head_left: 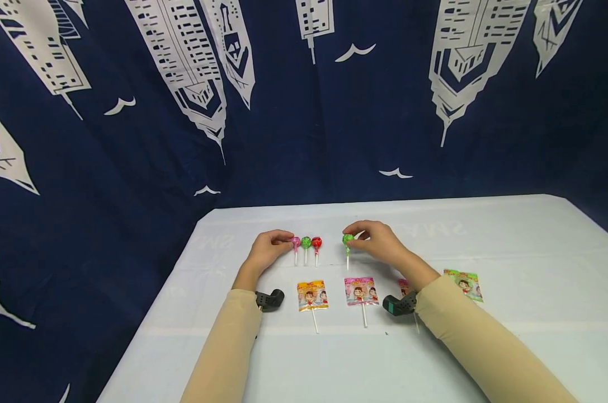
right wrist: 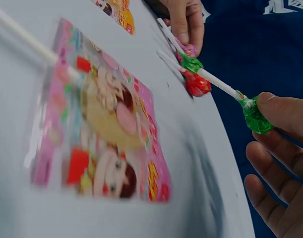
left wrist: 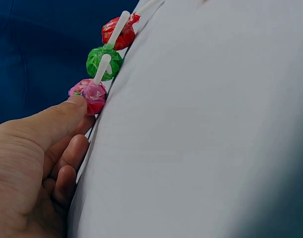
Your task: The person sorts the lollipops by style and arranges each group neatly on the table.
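Note:
My left hand (head_left: 269, 250) pinches the round head of a pink lollipop (left wrist: 91, 95) between thumb and fingers. Right beside that one stand a green lollipop (head_left: 306, 243) and a red lollipop (head_left: 316, 243), heads in a row at the far side, sticks toward me. Farther right, my right hand (head_left: 376, 242) grips another green lollipop (right wrist: 256, 116) by its wrapped head, the white stick pointing toward me. In the right wrist view the tip of that stick overlaps the row of lollipops.
Nearer me on the white table (head_left: 304, 364) lie flat-packed lollipops: an orange packet (head_left: 312, 295), a pink packet (head_left: 361, 291) and a red packet (head_left: 403, 286) partly hidden by my right wrist. A green packet (head_left: 465, 284) lies farther right. A dark blue patterned cloth (head_left: 324, 123) hangs behind.

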A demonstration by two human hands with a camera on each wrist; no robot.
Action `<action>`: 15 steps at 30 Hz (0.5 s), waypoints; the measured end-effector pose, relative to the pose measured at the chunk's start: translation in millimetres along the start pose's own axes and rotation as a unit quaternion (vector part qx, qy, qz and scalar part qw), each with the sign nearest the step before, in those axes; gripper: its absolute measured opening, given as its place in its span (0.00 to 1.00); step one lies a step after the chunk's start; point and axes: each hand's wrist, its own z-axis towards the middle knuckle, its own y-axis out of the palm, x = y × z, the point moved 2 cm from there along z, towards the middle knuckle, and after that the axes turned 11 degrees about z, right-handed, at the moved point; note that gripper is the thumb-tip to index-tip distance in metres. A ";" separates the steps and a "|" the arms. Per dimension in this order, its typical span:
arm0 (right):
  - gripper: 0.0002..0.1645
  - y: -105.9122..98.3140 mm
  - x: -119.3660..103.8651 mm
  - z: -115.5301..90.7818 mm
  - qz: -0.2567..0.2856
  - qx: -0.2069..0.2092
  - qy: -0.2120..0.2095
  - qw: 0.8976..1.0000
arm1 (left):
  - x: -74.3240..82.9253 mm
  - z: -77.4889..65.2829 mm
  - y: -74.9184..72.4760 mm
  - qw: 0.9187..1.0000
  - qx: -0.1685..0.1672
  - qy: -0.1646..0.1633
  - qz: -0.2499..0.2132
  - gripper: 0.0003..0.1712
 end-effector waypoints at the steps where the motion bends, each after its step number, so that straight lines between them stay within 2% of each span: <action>1: 0.17 4.2 -0.5 3.2 0.000 -0.001 -0.001 1.000 | -0.4 0.5 -0.3 1.000 0.000 0.002 -0.001 0.14; 9: 0.17 25.7 0.1 21.5 0.005 -0.007 -0.004 1.000 | 1.6 -0.6 0.1 1.000 0.006 0.002 0.006 0.14; 15: 0.16 37.1 6.4 32.7 0.003 -0.015 0.013 1.000 | 0.5 -0.6 0.1 1.000 0.007 0.000 0.006 0.14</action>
